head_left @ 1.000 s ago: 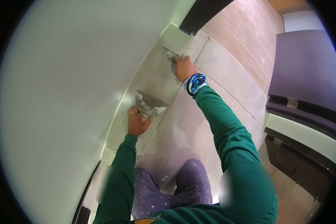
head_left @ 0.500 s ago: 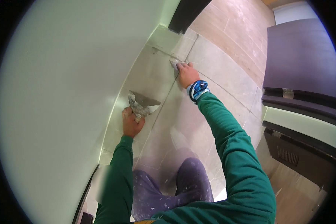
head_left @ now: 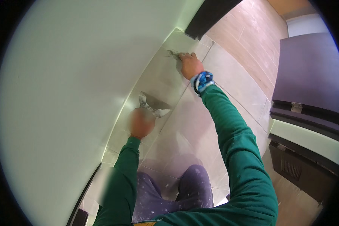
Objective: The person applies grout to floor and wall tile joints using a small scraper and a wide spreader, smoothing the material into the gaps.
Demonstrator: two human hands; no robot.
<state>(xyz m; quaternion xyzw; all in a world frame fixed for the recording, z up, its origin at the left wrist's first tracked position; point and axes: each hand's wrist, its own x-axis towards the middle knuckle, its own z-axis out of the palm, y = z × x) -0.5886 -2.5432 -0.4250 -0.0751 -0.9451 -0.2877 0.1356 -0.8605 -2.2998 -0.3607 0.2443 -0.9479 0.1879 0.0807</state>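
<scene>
My left hand (head_left: 141, 123), partly blurred, is closed on the hidden handle of a wide putty knife (head_left: 154, 103). Pale and grey paste clings to its flared blade, which is just above the floor tiles beside the wall. My right hand (head_left: 192, 66) reaches farther forward, with its fingers bent down to the tile (head_left: 158, 71) near the far end of the wall. Whatever its fingertips pinch is hidden. A dark grey smear (head_left: 173, 54) lies on the tile just left of those fingers. A blue patterned band (head_left: 202, 82) circles my right wrist.
The pale wall (head_left: 75, 83) runs along my left, ending at a dark door frame (head_left: 211, 17). Wood-look flooring (head_left: 248, 37) begins beyond the tiles. Dark panels (head_left: 310, 71) stand at the right, above a lower dark panel with a vent (head_left: 290, 167). My paint-spotted knees (head_left: 196, 184) are close by.
My right hand has moved from the crossing of the tile joints onto the tile nearer the wall. The view has shifted slightly; my left hand still holds the putty knife in much the same place.
</scene>
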